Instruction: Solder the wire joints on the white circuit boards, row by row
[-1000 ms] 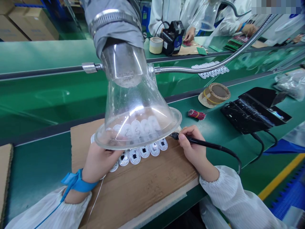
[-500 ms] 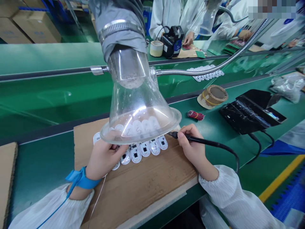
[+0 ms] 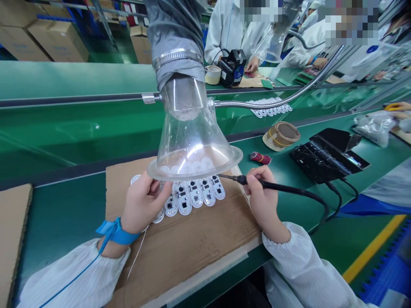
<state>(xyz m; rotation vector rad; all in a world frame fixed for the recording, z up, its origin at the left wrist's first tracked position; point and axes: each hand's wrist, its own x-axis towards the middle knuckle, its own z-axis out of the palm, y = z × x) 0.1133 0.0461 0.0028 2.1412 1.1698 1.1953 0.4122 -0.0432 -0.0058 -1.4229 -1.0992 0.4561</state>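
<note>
A row of several white LED module boards (image 3: 195,194) lies on a brown cardboard sheet (image 3: 186,244). My left hand (image 3: 143,203), with a blue wrist strap, is closed on a thin solder wire (image 3: 136,256) at the left end of the row. My right hand (image 3: 261,196) grips a black soldering iron (image 3: 279,187) like a pen, its tip pointing left under the rim of a clear fume funnel (image 3: 194,141). The funnel hangs just above the boards and hides the far part of the row.
Right of the cardboard lie a red wire bundle (image 3: 260,158), a brown tape roll (image 3: 281,135) and a black soldering station (image 3: 327,156). A flexible metal hose (image 3: 276,100) runs right. More white boards (image 3: 268,107) lie on the green belt. People in white coats work beyond it.
The camera has tipped upward, so everything sits lower in view. My left hand and the soldering iron tip stay at the row of boards.
</note>
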